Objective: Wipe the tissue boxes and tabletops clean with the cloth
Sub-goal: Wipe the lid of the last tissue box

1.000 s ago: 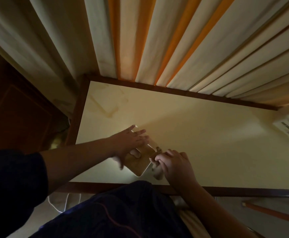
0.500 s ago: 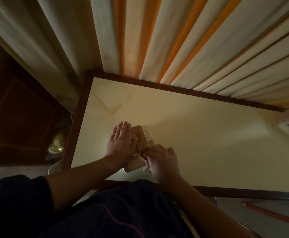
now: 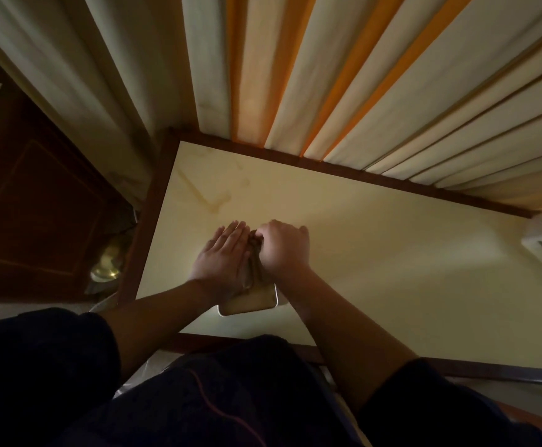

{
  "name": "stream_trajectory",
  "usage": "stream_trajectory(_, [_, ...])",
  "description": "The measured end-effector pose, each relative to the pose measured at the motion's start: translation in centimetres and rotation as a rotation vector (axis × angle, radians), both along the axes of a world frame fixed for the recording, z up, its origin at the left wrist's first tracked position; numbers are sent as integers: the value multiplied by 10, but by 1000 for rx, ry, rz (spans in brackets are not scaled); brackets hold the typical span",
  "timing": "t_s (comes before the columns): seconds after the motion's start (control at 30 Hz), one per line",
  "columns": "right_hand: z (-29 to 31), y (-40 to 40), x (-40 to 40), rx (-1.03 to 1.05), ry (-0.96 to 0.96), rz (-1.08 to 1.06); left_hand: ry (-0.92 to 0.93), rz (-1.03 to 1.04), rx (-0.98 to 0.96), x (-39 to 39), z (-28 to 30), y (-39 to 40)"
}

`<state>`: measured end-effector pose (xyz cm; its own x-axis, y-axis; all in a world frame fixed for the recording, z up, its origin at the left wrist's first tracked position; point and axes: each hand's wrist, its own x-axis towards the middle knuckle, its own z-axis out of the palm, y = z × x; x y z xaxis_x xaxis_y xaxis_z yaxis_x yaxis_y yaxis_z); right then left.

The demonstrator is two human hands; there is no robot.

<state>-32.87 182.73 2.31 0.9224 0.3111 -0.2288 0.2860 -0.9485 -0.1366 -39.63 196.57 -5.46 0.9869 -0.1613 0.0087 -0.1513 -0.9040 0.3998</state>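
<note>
right hand (image 3: 284, 250) slid to tissue box (image 3: 250, 301) far end

Tabletop (image 3: 376, 240) was seen as pale cream-yellow, edged by a dark reddish-brown wooden border (image 3: 140, 233); a faint tan stain (image 3: 208, 201) was noted near its far left corner. Tissue box (image 3: 250, 303) was tan-gold with a light rim. Curtain (image 3: 295, 69) was striped cream and orange. Sleeves (image 3: 37, 359) were dark navy. Door (image 3: 31, 208) was dark brown, knob (image 3: 106, 264) brassy.

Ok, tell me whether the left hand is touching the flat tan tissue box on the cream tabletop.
Touching. The head view shows the left hand lying flat, fingers straight, on the flat tan tissue box.
</note>
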Motion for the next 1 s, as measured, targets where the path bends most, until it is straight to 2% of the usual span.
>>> stream_trajectory(0.13, [-9, -22, -43, 118, -68, 21, -21, -28, 41, 3, -7, 3])
stream_trajectory(0.27, [-5, -45, -84, 69, -32, 57, -34, 5, 26, 3, -5, 2])
stream_trajectory(0.4, [4, -62, -99, 18, 179, 75, -34, 4, 38, 1, -2, 0])
stream_trajectory(0.57, [20, -43, -64, -121, 263, 116, -48, 3, 33, 4, -10, 1])
stream_trajectory(0.83, [16, 2, 10, -68, 120, 9, -40, 23, -5, 1, -6, 0])
stream_trajectory(1.0, [-4, -4, -5, 65, 41, -8, -38, 6, -22, 1, -6, 1])
